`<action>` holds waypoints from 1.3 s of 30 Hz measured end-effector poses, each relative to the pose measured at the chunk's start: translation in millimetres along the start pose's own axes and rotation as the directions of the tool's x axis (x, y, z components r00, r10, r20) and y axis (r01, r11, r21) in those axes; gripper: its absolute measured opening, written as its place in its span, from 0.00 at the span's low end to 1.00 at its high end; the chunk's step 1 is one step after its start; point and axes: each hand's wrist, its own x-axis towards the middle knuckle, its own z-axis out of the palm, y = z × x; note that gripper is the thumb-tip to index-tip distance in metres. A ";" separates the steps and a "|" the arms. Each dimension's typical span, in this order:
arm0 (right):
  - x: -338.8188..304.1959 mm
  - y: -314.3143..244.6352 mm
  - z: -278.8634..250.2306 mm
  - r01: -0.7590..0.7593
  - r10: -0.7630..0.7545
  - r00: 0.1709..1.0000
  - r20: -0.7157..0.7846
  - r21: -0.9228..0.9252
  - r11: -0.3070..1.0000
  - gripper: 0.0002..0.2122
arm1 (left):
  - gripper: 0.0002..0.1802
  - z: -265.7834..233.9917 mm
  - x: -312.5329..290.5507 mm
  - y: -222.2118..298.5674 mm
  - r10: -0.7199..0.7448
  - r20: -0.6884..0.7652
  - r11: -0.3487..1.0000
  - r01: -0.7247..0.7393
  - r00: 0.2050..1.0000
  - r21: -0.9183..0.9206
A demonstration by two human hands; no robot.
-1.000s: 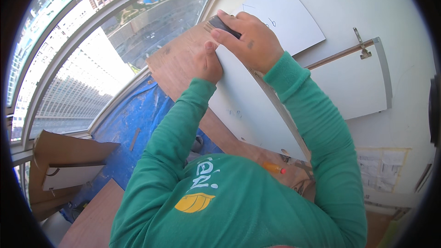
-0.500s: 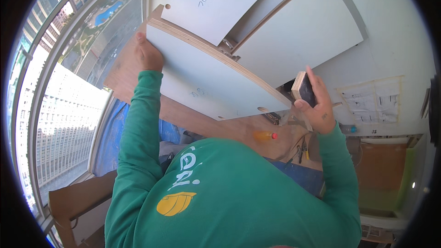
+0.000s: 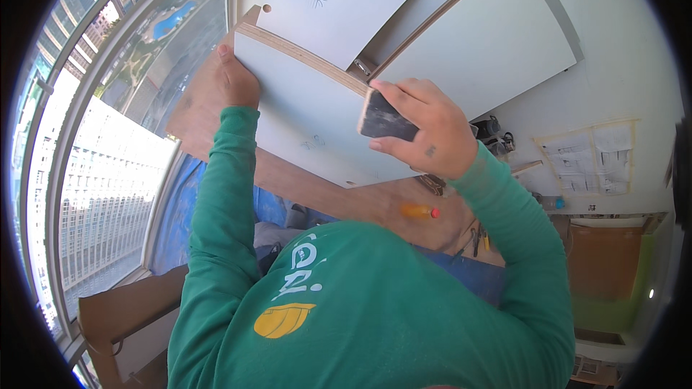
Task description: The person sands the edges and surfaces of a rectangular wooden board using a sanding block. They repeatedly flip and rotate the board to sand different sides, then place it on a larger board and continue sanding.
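A white cabinet panel (image 3: 303, 112) with a bare plywood edge stands on its side, slanting from upper left to lower right. My left hand (image 3: 240, 83) grips its left end, the thumb up near the corner. In my right hand (image 3: 436, 126) is a sanding block (image 3: 388, 118), wooden with a black, dusty face. Thumb and fingers clamp the block from both sides. It sits at the panel's plywood edge, around the middle of its length; whether it touches the edge I cannot tell. My right hand covers the panel's right end.
The panel rests over a brown board (image 3: 288, 173). An orange bottle with a red cap (image 3: 419, 212) lies on it, beside hand tools (image 3: 476, 240). More white panels (image 3: 468, 50) with hinges lie beyond. Windows (image 3: 101, 173) line the left; paper sheets (image 3: 587, 157) are taped at right.
My right hand has swung left with the sanding block, from beyond the panel's right end to the middle of its edge. My left hand keeps its hold on the panel.
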 end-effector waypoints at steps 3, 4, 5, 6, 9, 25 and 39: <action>36.1 -3.6 15.4 0.022 -0.022 1.000 0.009 0.006 1.000 0.35 | 0.40 1.5 1.0 -3.0 0.049 0.005 0.999 -0.049 0.999 0.025; 35.8 -5.2 12.9 0.011 -0.012 1.000 0.011 0.028 1.000 0.35 | 0.40 1.0 1.2 -3.4 0.051 0.005 0.998 -0.051 0.999 0.032; 32.6 -5.8 8.7 0.019 -0.019 1.000 0.014 0.047 0.999 0.35 | 0.39 1.9 1.9 -3.8 0.070 0.005 0.997 -0.070 0.998 0.038; 23.2 -6.3 0.9 -0.041 0.039 0.999 0.036 0.055 0.998 0.35 | 0.39 2.0 1.5 -3.8 0.085 0.005 0.996 -0.085 0.996 0.041; -8.3 -10.4 -20.1 -0.136 0.129 0.986 0.100 0.065 0.989 0.35 | 0.37 2.6 -1.7 -0.3 0.112 0.007 0.991 -0.112 0.994 0.068; 202.9 -61.2 58.0 0.045 -0.072 0.992 0.102 0.244 0.969 0.31 | 0.38 -15.2 -14.0 -2.7 0.153 0.033 0.988 -0.152 0.988 -0.041; 200.3 -69.0 60.9 -0.167 0.124 0.978 0.168 0.272 0.948 0.32 | 0.39 -27.6 -18.8 9.6 0.175 0.123 0.983 -0.181 0.977 0.038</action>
